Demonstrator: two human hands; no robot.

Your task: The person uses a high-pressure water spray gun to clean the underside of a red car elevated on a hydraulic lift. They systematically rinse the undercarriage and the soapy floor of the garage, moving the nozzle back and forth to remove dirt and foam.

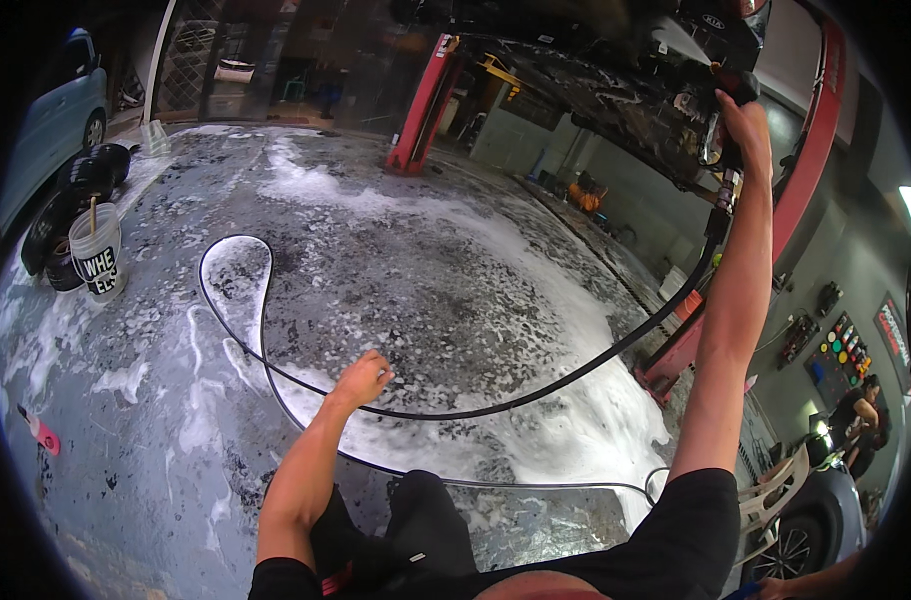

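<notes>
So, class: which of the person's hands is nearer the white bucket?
Left. The left hand hangs low over the foamy floor, right of the white bucket; the right hand is raised far across, gripping the spray gun.

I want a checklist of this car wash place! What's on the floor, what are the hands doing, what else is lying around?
Surface: wet concrete floor with patches of white foam.
Job's things: spray gun raised toward the lifted car's underside.
Clutter: white bucket, stacked tyres, small red item.
Grippers: right hand grips the spray gun; left hand hangs free, holding nothing.
Cables: black hose loops across the floor up to the gun.
Surroundings: red lift posts, parked car, another person.
</notes>
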